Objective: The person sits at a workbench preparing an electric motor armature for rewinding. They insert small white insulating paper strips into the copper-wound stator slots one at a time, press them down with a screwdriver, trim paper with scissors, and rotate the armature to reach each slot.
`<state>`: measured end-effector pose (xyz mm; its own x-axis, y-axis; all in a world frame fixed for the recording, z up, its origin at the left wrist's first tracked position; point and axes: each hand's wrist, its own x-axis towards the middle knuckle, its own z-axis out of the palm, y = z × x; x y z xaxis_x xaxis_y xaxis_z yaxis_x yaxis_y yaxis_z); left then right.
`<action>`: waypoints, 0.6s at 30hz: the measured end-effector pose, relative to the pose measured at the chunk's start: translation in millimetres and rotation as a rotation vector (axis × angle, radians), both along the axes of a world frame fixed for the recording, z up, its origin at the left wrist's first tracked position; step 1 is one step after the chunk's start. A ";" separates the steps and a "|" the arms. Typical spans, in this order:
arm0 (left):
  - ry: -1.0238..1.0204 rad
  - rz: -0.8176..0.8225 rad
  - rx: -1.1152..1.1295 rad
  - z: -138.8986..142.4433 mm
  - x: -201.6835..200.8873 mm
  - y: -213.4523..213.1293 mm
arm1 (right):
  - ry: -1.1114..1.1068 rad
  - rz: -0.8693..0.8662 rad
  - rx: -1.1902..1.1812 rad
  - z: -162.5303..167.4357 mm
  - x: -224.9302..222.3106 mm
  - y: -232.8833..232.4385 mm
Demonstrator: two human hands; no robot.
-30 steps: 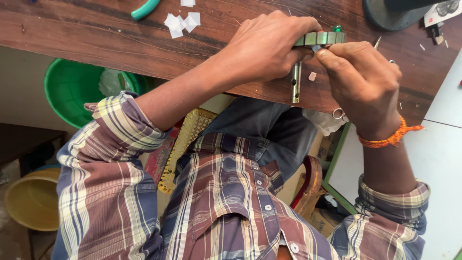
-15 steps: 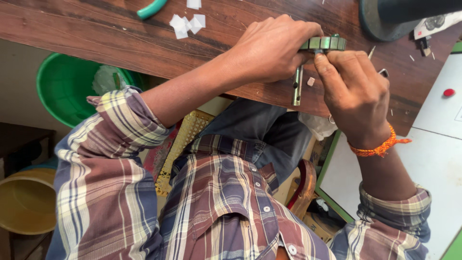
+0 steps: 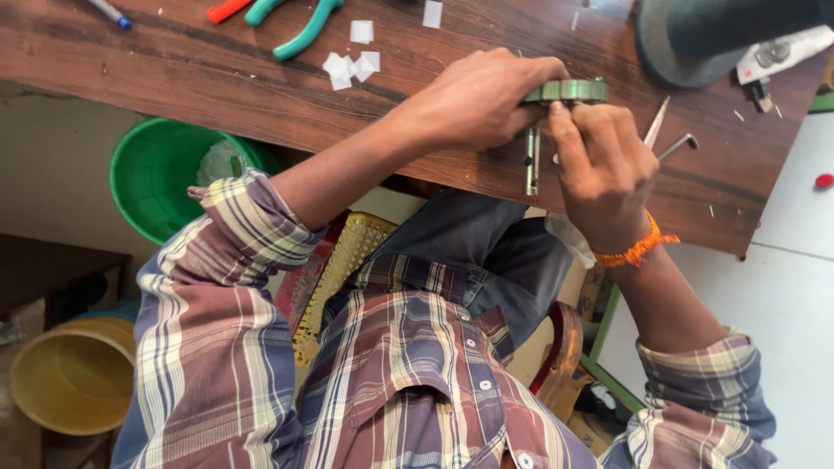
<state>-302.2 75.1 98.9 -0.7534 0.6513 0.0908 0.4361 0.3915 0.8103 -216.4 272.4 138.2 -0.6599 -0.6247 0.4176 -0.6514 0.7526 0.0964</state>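
Both hands work at the near edge of the dark brown wooden desk. The left hand is clenched over one end of a flat green metal part, gripping it against the desk top. The right hand pinches the same part from below with thumb and fingers. A slim grey metal bar hangs beneath the part. Teal-handled pliers, small white paper squares and a bent metal key lie nearby.
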 end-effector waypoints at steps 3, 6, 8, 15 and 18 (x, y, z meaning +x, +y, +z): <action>0.017 -0.076 -0.013 -2.3 -3.3 -0.6 | 0.066 0.009 0.020 -6.0 0.4 10.8; 0.192 -0.146 0.046 -1.1 -2.4 -2.0 | 0.213 -0.009 -0.011 -6.5 1.9 18.4; 0.277 -0.193 0.062 -0.3 5.8 -7.8 | 0.314 -0.019 -0.099 -9.0 7.3 16.9; 0.515 -0.217 -0.004 6.0 25.5 -17.4 | -0.040 -0.130 -0.598 -21.6 29.4 10.8; 0.553 -0.182 -0.039 9.3 21.5 -17.1 | -0.083 -0.119 -0.624 -22.2 21.5 14.7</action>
